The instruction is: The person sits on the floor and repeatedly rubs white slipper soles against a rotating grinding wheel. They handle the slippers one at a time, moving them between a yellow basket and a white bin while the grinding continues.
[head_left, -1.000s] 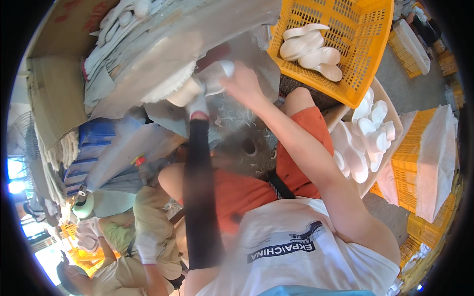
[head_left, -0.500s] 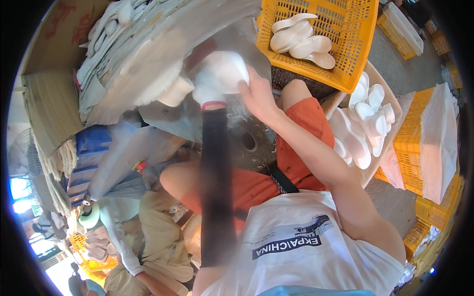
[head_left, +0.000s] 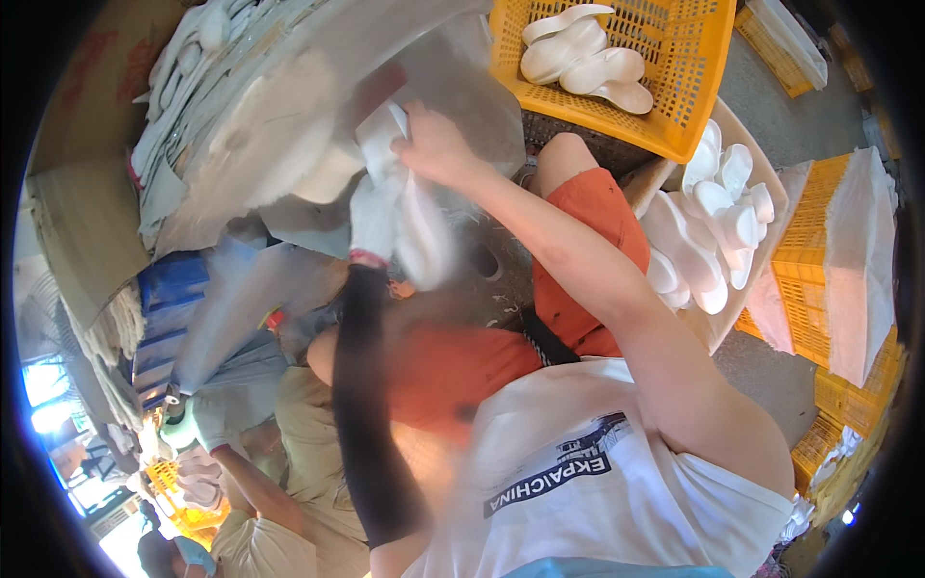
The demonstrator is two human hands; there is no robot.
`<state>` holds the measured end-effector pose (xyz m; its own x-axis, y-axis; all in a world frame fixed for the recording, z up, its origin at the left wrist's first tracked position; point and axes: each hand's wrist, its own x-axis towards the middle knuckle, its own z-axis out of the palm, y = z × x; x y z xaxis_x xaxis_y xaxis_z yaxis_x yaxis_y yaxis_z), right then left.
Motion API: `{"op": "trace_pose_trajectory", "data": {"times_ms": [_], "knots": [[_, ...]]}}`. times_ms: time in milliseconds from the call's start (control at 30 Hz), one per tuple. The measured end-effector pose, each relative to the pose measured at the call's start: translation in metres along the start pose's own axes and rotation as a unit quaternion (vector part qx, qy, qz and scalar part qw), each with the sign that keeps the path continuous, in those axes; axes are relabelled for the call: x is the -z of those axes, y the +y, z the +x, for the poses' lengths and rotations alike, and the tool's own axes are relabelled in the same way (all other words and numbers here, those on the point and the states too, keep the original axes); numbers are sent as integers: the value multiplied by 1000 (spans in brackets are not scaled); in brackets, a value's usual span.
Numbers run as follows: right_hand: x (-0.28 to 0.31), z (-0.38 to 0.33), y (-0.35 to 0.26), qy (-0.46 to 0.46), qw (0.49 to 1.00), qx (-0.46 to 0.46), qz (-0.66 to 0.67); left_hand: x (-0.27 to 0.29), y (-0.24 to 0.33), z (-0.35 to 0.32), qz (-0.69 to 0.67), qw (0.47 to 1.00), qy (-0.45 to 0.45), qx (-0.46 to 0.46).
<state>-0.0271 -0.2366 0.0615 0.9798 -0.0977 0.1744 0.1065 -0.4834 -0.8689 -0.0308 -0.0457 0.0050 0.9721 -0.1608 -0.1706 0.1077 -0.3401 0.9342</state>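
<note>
1. Biggest thing here is the cardboard box (head_left: pixel 82 222) on the left, stuffed with pale rags (head_left: pixel 183 116). A large dusty sheet (head_left: pixel 260 144) slopes down beside it.
2. Next up, a co-worker (head_left: pixel 265 539) at lower left, beige clothes, bent over near a blue slatted thing (head_left: pixel 171 299). Can't really make out what they're doing.
3. Then the crates. One yellow crate (head_left: pixel 674 58) sits up top with a little bunch of pale soles (head_left: pixel 568 53) inside. Over on the far right there's another crate (head_left: pixel 802 250) with white cloth (head_left: pixel 858 279) draped over its side.
4. A beige tub (head_left: pixel 779 197) is just below the top crate, loaded with a jumbled heap of white soles (head_left: pixel 689 241).
5. Hands: the right hand (head_left: pixel 434 144) is bare, thumb and fingers pinched onto the white shoe sole (head_left: pixel 421 236), so that grip is closed on it. The left hand (head_left: pixel 371 212) wears a white glove below a black sleeve (head_left: pixel 366 405) and is right up against the sole; too blurry to tell if that grip is closed.
6. Smallest is that sole itself: between the two hands, blurred, lower end hanging down above the floor, upper end near a dull red block (head_left: pixel 381 89).
</note>
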Motion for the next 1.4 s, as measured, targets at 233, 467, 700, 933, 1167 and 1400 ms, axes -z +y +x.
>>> {"op": "trace_pose_trajectory", "data": {"times_ms": [233, 467, 700, 933, 1167, 1400], "knots": [[62, -76, -35, -116, 983, -25, -143, -77, 23, -2, -250, 966, 0, -66], [76, -160, -15, -92, 902, 273, -321, -64, -14, -7, -111, 986, 31, 116], [10, -100, -99, -129, 987, 65, -77, -1, -54, 14, -185, 952, 77, -230], [19, -102, -97, -72, 973, 199, -96, -68, 4, -15, -669, 733, 43, -119], [36, -116, -117, -47, 946, 316, -58, -73, 6, -35, -823, 564, -54, -27], [-26, -56, -43, -69, 959, 163, -223, -79, -36, 31, -618, 757, 184, -104]]}}
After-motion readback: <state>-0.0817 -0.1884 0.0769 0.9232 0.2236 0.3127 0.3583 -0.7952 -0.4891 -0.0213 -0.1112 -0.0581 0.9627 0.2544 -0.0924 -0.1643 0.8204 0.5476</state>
